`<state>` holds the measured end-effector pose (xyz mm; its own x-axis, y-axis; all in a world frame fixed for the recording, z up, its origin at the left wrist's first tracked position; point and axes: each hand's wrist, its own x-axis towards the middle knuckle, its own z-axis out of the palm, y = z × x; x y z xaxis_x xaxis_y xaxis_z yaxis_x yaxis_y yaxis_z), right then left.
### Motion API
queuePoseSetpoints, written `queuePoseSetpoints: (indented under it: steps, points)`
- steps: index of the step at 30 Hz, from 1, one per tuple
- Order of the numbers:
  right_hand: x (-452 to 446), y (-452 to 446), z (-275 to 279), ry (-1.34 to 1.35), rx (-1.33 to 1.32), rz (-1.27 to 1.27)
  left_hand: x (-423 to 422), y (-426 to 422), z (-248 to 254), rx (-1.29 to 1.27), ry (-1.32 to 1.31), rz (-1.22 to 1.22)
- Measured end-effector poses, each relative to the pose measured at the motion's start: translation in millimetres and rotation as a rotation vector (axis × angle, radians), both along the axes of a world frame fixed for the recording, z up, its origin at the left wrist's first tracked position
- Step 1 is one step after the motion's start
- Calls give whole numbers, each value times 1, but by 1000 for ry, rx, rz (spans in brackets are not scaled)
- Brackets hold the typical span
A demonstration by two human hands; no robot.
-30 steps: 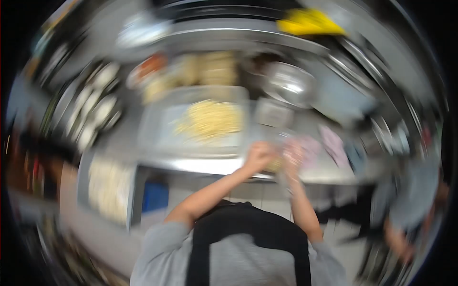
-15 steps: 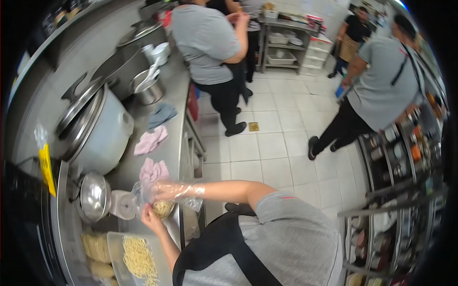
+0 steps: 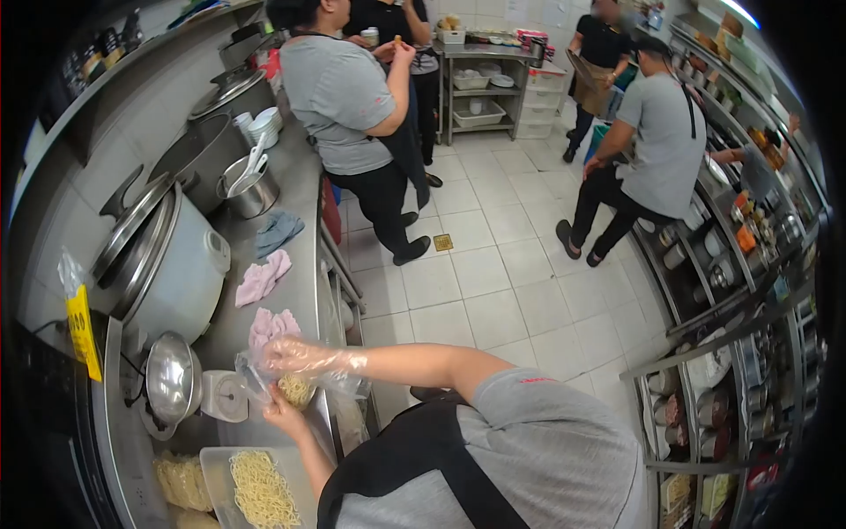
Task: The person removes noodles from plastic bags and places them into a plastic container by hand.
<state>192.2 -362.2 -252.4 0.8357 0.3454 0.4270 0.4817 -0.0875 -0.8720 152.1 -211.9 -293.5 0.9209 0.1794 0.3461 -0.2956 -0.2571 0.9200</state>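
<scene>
My right hand (image 3: 293, 354), in a loose clear plastic glove, is closed over a thin clear plastic bag (image 3: 253, 375). My bare left hand (image 3: 284, 413) pinches the lower edge of the same bag. A clump of yellow noodles (image 3: 298, 391) lies just beneath my right hand, near the counter's edge; what it rests in is partly hidden. Close to my left hand, a clear tub (image 3: 211, 476) holds more loose noodles (image 3: 263, 489). Beside the bag stands a white scale (image 3: 226, 395) with a round metal bowl (image 3: 174, 377) next to it.
Pink cloths (image 3: 263, 278) and a blue-grey cloth (image 3: 278, 234) lie along the steel counter (image 3: 295, 264). A big white cooker (image 3: 181, 264) and a steel pot with ladles (image 3: 248, 189) stand behind. Bagged noodles (image 3: 182, 483) sit by the tub. Co-workers stand across the tiled floor; shelves (image 3: 696, 353) line the right.
My view has shifted slightly. My hands stay at the bag, which looks flatter and lower between them. The co-worker at right has turned and changed stance; another holds a tray-like dark object.
</scene>
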Motion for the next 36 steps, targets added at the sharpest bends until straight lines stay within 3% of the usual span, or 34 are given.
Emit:
queuePoseSetpoints:
  steps: [2,3,4,6,8,9,10,11,12,14,16,18,22,25,26,27,28,29,30,31,32,33,34,35,36]
  points:
    - [-12,2,9,207,304,118,-2,6,2,69,48,47]
    - [-8,5,-2,9,91,-42,4,5,-6,-6,-9,15]
    - [-8,6,-4,9,88,-28,6,6,-8,-75,-64,-23]
    - [-7,0,-8,67,-367,84,4,9,-10,-40,-56,36]
    - [-16,9,-8,13,-425,-27,7,17,-19,93,-90,76]
    - [-15,19,-13,-176,-300,-70,1,23,-17,167,164,102]
    - [-8,24,-16,-369,-180,-117,2,20,-13,169,160,81]
    - [-1,29,-12,-264,-428,-98,2,19,-11,-10,92,97]
    - [1,30,-11,-256,-421,-107,0,21,-8,-189,29,123]
    - [8,40,-5,-415,-372,-117,-4,23,7,-200,44,158]
    - [18,48,2,-544,-290,-49,-6,31,15,-368,35,97]
    - [36,59,-5,-576,-327,32,-16,31,30,-57,19,95]
    - [34,63,0,-439,-397,75,-20,32,27,-91,210,133]
    - [40,67,-16,-278,-296,139,-16,29,16,-37,154,215]
    - [40,68,-20,-105,-245,181,-12,30,9,172,2,283]
    - [40,68,-30,-183,-225,175,-9,30,-3,156,45,298]
    - [33,68,-21,-36,-287,174,-12,25,1,146,61,318]
    - [38,72,-44,-160,-256,109,-5,28,-28,328,-68,327]
    - [38,71,-50,-209,-237,88,-2,25,-40,345,-175,339]
    - [50,67,-67,-328,-262,120,-7,23,-30,398,-101,353]
    - [72,69,-124,-219,-146,127,-6,21,-34,467,-82,388]
    - [74,64,-110,-450,-325,40,-13,16,-11,472,-4,426]
    - [73,62,-101,-510,-255,136,-9,15,-17,415,-6,466]
    - [62,59,-79,-395,-253,274,1,15,-37,418,96,483]
    - [38,61,-44,-468,-244,165,-2,11,-29,335,83,514]
